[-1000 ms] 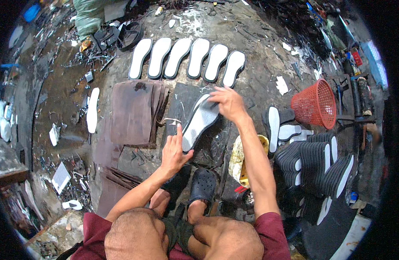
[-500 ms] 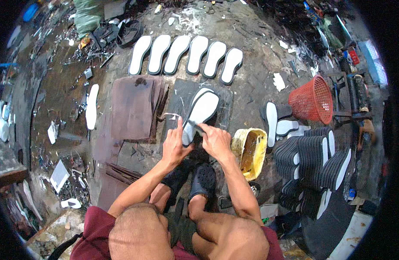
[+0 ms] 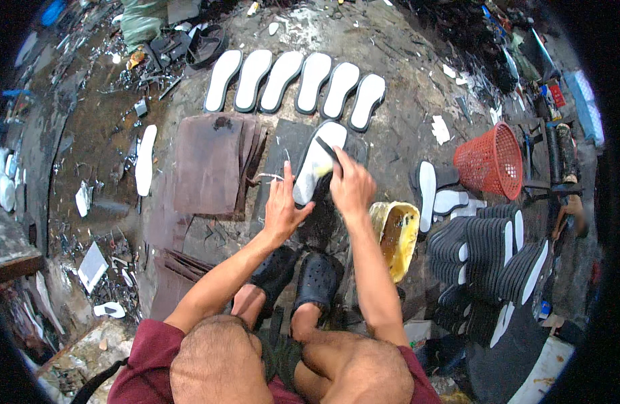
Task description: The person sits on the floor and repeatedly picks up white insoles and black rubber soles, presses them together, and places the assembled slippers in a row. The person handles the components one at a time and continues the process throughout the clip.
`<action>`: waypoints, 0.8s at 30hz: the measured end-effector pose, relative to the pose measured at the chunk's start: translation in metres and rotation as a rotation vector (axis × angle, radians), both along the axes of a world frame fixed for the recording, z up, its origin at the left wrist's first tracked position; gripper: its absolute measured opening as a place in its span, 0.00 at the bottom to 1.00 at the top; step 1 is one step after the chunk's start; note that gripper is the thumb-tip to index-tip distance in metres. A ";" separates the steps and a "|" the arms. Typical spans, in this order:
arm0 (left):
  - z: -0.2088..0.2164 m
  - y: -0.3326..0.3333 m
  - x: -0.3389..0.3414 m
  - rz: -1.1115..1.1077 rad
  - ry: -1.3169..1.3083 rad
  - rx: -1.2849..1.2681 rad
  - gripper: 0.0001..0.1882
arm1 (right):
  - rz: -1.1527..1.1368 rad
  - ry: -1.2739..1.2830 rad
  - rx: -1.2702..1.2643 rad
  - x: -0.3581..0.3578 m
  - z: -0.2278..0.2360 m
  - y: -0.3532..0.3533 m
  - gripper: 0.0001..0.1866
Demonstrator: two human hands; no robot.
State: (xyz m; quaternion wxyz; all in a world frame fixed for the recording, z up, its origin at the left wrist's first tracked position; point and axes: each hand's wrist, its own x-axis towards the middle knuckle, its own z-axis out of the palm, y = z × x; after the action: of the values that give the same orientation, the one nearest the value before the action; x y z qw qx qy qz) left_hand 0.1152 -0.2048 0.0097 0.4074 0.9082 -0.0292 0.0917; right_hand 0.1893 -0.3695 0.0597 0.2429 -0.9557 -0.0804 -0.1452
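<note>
A white-topped shoe sole [image 3: 311, 176] with a dark edge lies on a dark board on the ground in front of me, tilted with its toe away. Yellowish wet-looking smears show on its middle. My right hand [image 3: 351, 185] grips a flat dark strip like a spreader [image 3: 328, 148], its tip over the front of the sole. At the heel is my left hand [image 3: 284, 205], fingers stretched out and thumb by the heel's edge. A thin white strand [image 3: 268, 176] lies by its fingers. To the right stands a cut-open tub [image 3: 394, 236] with yellow residue.
Several white-topped soles [image 3: 312, 84] form a row beyond the board. Brown sheets [image 3: 205, 165] are stacked at left. On the right are a red basket [image 3: 488, 158] and piles of dark soles [image 3: 485, 246]. Scraps litter the ground. My feet in black clogs [image 3: 316, 279] are close below the sole.
My right hand has moved from the heel up toward the front of the sole with the dark strip. Yellowish smears now show on the white surface. My left hand has stayed near the heel.
</note>
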 end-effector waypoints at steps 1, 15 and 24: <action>-0.001 -0.006 -0.002 -0.009 -0.014 -0.011 0.64 | 0.086 -0.073 -0.024 0.015 0.001 -0.006 0.21; -0.025 0.053 -0.033 0.421 -0.062 -0.546 0.17 | 0.368 0.071 -0.287 -0.100 -0.007 0.024 0.23; -0.018 0.059 -0.031 0.201 0.037 -0.448 0.31 | 0.045 0.205 0.397 -0.119 0.116 -0.020 0.20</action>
State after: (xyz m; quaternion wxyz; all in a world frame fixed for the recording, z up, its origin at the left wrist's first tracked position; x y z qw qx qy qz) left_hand 0.0847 -0.1459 -0.0081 0.5880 0.7950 0.0899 0.1191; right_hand 0.0705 -0.3900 0.1752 0.4365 -0.8968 -0.0467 -0.0548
